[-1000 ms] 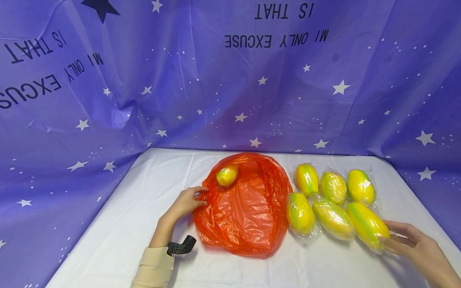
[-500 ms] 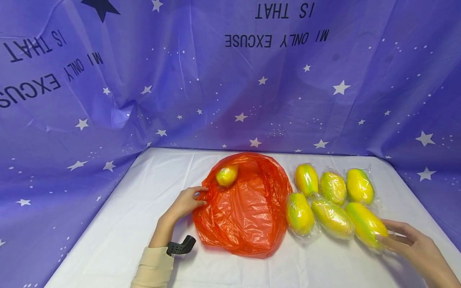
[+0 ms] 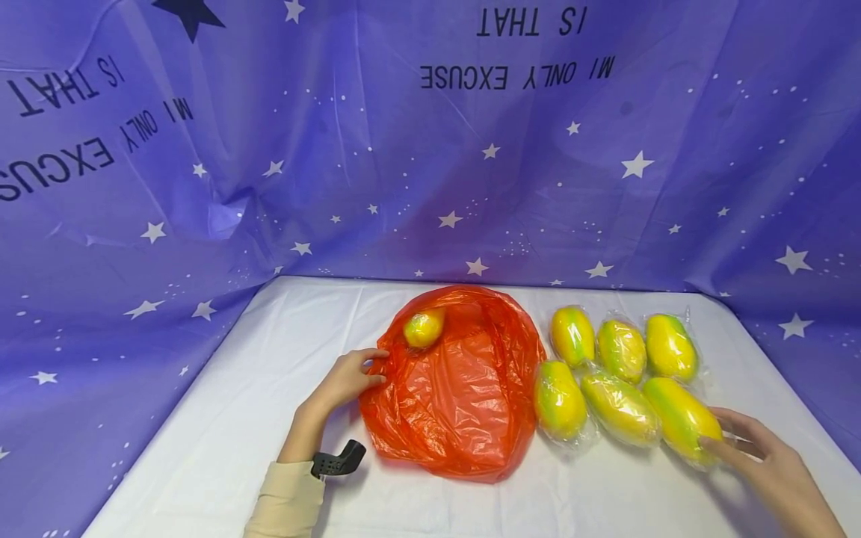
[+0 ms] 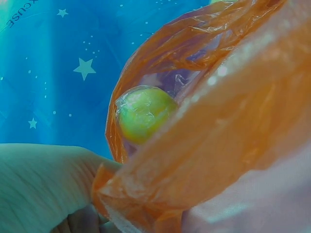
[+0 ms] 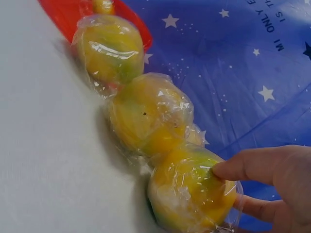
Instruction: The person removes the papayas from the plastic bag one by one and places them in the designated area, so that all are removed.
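Note:
On the table lies a red plastic bag, its mouth spread wide, with one plastic-wrapped mango inside at the upper left. My left hand pinches the bag's left edge between thumb and fingers; the left wrist view shows the bunched orange-looking film at the hand. To the right, my right hand holds the near end of the front-right wrapped mango, thumb on top and fingers along its side. That mango lies against its neighbour in the row, also seen in the right wrist view.
Several more wrapped mangoes sit in two rows right of the bag, including the front-left one touching its edge and the back-right one. A white cloth covers the table. Purple star-printed fabric hangs behind and at the sides.
My right hand has shifted slightly left together with the front-right mango, and the neighbouring mangoes have edged left a little. The left hand and bag stay in place.

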Tool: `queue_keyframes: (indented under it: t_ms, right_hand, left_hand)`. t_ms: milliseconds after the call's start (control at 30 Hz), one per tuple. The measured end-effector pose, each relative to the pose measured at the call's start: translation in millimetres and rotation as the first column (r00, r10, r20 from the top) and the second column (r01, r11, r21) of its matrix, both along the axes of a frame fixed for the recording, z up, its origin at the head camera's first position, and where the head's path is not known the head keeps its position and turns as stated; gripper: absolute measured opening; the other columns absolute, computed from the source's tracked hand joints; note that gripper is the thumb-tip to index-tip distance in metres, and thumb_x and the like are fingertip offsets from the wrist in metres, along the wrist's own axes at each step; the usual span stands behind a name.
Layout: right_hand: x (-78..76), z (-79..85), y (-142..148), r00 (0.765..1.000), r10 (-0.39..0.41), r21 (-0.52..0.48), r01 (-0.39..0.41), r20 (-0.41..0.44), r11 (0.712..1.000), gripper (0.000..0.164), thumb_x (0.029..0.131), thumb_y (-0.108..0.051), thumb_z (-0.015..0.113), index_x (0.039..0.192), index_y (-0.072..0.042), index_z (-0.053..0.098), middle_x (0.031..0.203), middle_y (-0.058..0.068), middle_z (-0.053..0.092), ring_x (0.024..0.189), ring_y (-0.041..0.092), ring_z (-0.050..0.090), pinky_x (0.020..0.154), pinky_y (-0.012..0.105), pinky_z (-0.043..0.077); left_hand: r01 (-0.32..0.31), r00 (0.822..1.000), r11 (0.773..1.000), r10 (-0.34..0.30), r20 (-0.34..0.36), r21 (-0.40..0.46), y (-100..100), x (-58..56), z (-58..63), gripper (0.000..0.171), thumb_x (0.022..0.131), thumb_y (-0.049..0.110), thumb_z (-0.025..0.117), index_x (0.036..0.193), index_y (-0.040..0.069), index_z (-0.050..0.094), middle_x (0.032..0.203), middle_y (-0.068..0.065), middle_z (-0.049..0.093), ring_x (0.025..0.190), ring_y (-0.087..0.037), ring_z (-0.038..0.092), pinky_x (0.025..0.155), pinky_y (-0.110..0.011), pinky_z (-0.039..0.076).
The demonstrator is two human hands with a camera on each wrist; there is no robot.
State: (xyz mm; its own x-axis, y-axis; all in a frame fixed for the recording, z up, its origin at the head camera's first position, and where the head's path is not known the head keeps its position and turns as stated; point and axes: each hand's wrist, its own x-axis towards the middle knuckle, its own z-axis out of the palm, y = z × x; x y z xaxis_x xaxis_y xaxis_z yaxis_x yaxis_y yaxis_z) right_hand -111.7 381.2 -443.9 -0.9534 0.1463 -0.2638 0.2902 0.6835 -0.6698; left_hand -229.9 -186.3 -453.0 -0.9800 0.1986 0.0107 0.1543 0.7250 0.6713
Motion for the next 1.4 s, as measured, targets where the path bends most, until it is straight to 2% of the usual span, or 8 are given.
queue_keyframes:
  t_ms: [167,367,467,533,600,700,967,1400]
  right_hand:
    - [0.1,-3.2,0.7,1.0,0.005,-0.059,-0.005,-0.012,0.998,0.088,0.097,-0.051,0.05,0.152,0.003,0.007,0.146,0.04,0.015,0.126,0.06,0.02,0.087,0.077,0.023]
    - [3.2,-2.9,-1.4,0.99,-0.027,-0.079,0.016,-0.139,0.997,0.084,0.098,-0.041,0.054,0.155,-0.007,0.002,0.146,0.04,0.018,0.126,0.061,0.021,0.098,0.073,0.016]
    - [5.9,-0.2,-4.6,0.97,-0.05,-0.07,0.034,-0.238,0.997,0.078,0.097,-0.036,0.058,0.156,-0.017,0.01,0.151,0.021,0.031,0.137,0.024,0.032,0.112,0.035,0.026]
    - [6.9,2.6,-7.9,0.951,-0.06,-0.064,0.042,-0.304,0.997,0.075,0.096,-0.032,0.06,0.156,-0.019,0.017,0.145,-0.004,0.04,0.125,-0.005,0.035,0.1,0.01,0.029]
    - [6.9,6.0,-11.2,0.932,-0.066,-0.051,0.051,-0.356,0.997,0.071,0.095,-0.03,0.062,0.154,-0.019,0.024,0.13,-0.023,0.041,0.103,-0.021,0.031,0.08,-0.004,0.026]
    - [5.6,12.9,-16.7,0.916,-0.069,-0.061,0.049,-0.396,0.997,0.069,0.095,-0.028,0.063,0.153,-0.018,0.027,0.119,-0.032,0.038,0.1,-0.022,0.031,0.082,-0.004,0.027]
    - [-4.8,26.6,-27.4,0.889,-0.056,-0.113,0.005,-0.454,0.994,0.061,0.093,-0.023,0.066,0.148,-0.021,0.039,0.121,-0.029,0.044,0.109,-0.015,0.037,0.081,-0.001,0.034]
    - [-25.6,34.7,-55.4,0.844,0.084,-0.126,-0.176,-0.529,0.976,0.049,0.09,-0.011,0.069,0.135,-0.01,0.05,0.117,-0.024,0.055,0.105,-0.009,0.05,0.079,0.004,0.04]
  left_hand:
    - [-0.002,1.0,1.0,0.002,0.0,0.0,-0.3,-0.1,-0.7,0.039,0.081,0.004,0.074,0.119,0.003,0.067,0.123,-0.019,0.062,0.109,-0.037,0.06,0.096,-0.051,0.044]
    - [0.001,1.0,1.0,-0.001,0.008,0.008,-1.1,-0.7,-1.9,0.039,0.081,0.004,0.074,0.12,0.003,0.066,0.124,-0.019,0.062,0.107,-0.037,0.062,0.095,-0.05,0.046]
    - [-0.001,1.0,1.0,0.001,0.012,0.008,-1.1,-1.1,-2.0,0.039,0.081,0.004,0.074,0.12,0.003,0.066,0.124,-0.019,0.062,0.11,-0.037,0.06,0.096,-0.05,0.045]
    - [-0.004,1.0,1.0,0.004,0.013,0.005,-1.2,-1.3,-2.0,0.039,0.082,0.004,0.074,0.12,0.003,0.066,0.124,-0.019,0.062,0.112,-0.037,0.058,0.097,-0.051,0.044]
    - [-0.005,1.0,1.0,0.005,0.011,0.003,-1.2,-1.4,-1.7,0.039,0.082,0.004,0.074,0.12,0.003,0.066,0.124,-0.019,0.062,0.114,-0.038,0.057,0.097,-0.051,0.043]
    - [-0.003,1.0,1.0,0.003,0.006,0.003,-1.2,-1.5,-1.3,0.039,0.081,0.003,0.074,0.12,0.003,0.066,0.124,-0.019,0.062,0.114,-0.038,0.057,0.097,-0.051,0.043]
    - [-0.001,1.0,1.0,0.001,0.004,0.012,-1.5,-2.1,-1.4,0.039,0.081,0.003,0.074,0.119,0.002,0.066,0.123,-0.019,0.062,0.109,-0.037,0.06,0.095,-0.05,0.046]
    - [0.006,1.0,1.0,-0.006,0.001,0.015,-0.5,-1.6,-1.2,0.039,0.081,0.004,0.074,0.119,0.002,0.066,0.123,-0.019,0.062,0.111,-0.037,0.059,0.096,-0.051,0.044]
